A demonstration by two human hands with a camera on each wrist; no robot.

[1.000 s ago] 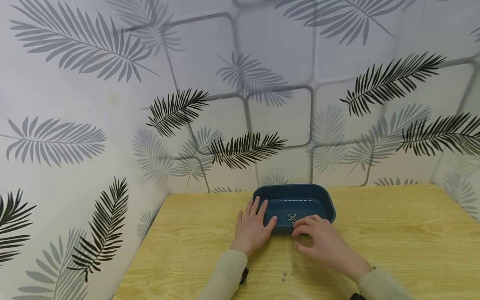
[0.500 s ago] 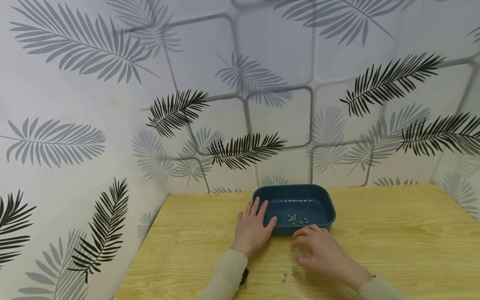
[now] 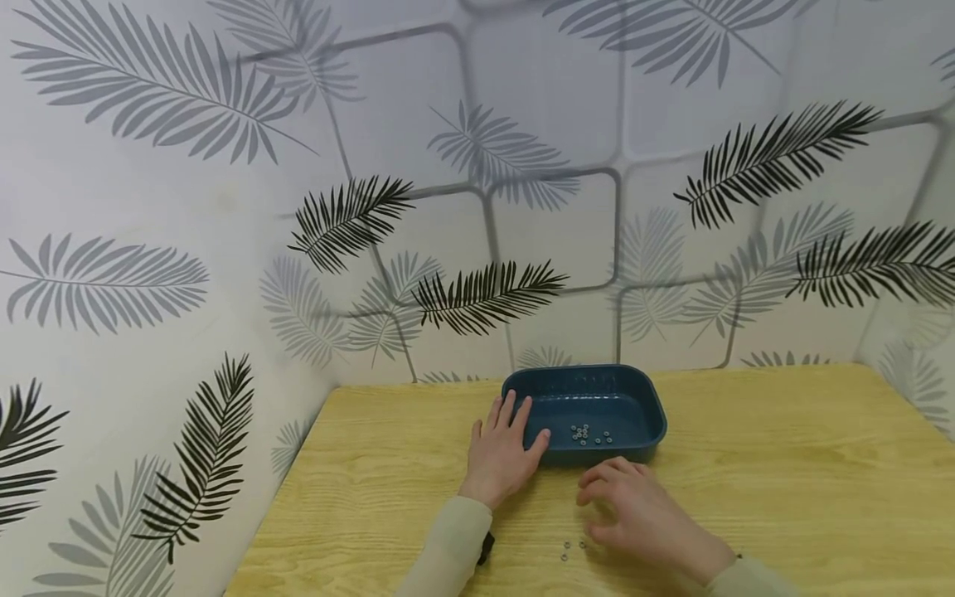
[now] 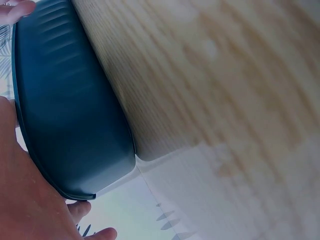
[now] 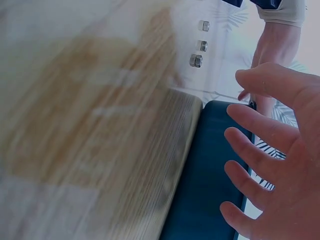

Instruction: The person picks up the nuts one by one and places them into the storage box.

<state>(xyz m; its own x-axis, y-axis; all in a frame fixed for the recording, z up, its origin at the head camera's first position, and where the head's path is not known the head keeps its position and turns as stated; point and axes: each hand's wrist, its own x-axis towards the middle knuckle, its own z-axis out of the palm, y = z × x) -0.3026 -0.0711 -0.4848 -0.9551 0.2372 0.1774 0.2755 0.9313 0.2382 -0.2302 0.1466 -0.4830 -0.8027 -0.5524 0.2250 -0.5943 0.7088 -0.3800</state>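
Note:
A dark blue tray (image 3: pixel 634 414) stands at the back of the table. My left hand (image 3: pixel 501 456) rests on its left end, fingers spread nearly straight over the rim; the left wrist view shows this hand (image 4: pixel 25 195) along the tray's edge. Several small metal nuts (image 3: pixel 580 433) lie on the tray floor, most in a cluster and a few to the right. In front of the tray my right hand (image 3: pixel 634 510) hovers with loosely bent fingers, and the right wrist view shows nothing between them. Three hex nuts (image 5: pixel 202 46) lie on the table, left of the right thumb.
The wood-grain table (image 3: pixel 791 464) reaches back to a wall (image 3: pixel 552 232) papered with feather-like leaves. Its left edge runs beside another papered wall (image 3: pixel 112 348). A dark band (image 3: pixel 486 549) shows at the left wrist.
My right hand has drawn back from the tray's front rim toward the loose nuts. Nuts in the right part of the tray, hidden at first, now show. My left hand stays put.

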